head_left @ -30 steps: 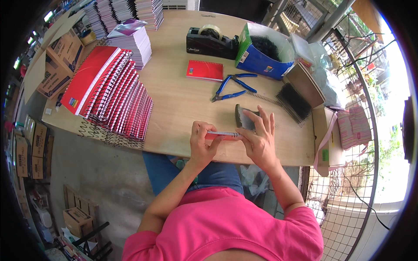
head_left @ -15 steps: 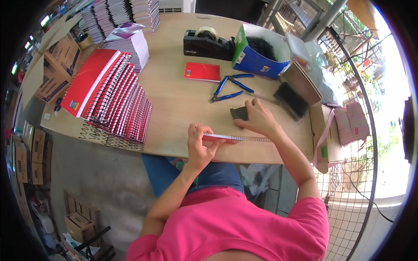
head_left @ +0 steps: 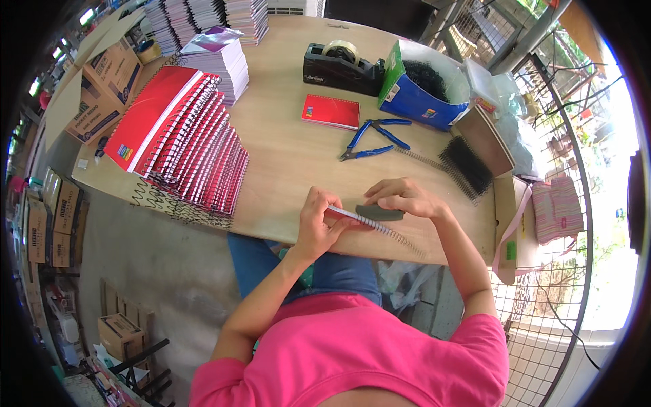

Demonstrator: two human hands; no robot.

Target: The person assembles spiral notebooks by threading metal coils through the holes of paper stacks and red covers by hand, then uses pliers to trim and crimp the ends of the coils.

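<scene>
My left hand (head_left: 317, 225) grips a small red notebook (head_left: 342, 214) near the table's front edge, its spine facing up. A spiral wire coil (head_left: 405, 241) runs along that spine, and its loose end sticks out past the notebook, slanting down to the right. My right hand (head_left: 412, 198) is closed on a dark grey-green block (head_left: 381, 213) with a rounded side. The block lies against or just over the coil at the spine; whether they touch I cannot tell. Beyond the hands are blue-handled pliers (head_left: 371, 139) and a flat red notebook (head_left: 330, 111).
Left is a tall stack of red spiral notebooks (head_left: 190, 136), with white paper stacks (head_left: 227, 71) behind. A tape dispenser (head_left: 341, 68) and a blue-green box of black coils (head_left: 420, 102) stand at the back. Loose coils (head_left: 466, 166) and an open carton (head_left: 505, 203) are at the right.
My right hand has lifted the block off the table and brought it to the notebook's spine. The coil's free end now slants downward instead of lying level. The whole view has shifted slightly.
</scene>
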